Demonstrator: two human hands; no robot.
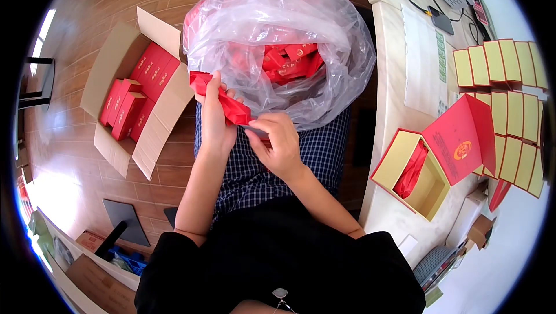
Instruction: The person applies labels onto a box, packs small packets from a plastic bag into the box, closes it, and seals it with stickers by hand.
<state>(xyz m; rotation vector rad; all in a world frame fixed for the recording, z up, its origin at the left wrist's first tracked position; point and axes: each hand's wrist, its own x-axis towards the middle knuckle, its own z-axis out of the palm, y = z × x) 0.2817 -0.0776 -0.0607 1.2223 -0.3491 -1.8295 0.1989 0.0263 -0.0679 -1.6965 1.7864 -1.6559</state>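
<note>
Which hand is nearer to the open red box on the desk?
Right. The right hand is at the red packet's near end, to the left of the open red box; the left hand, holding the packet, is farther left of it.

The bag was clear, glossy, crinkled plastic; the carton was matt cardboard; the floor had a wood-like grain; the trousers were checked cloth.

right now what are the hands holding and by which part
A red wrapped packet: the left hand grips it around its middle, the right hand pinches its lower end.
</note>
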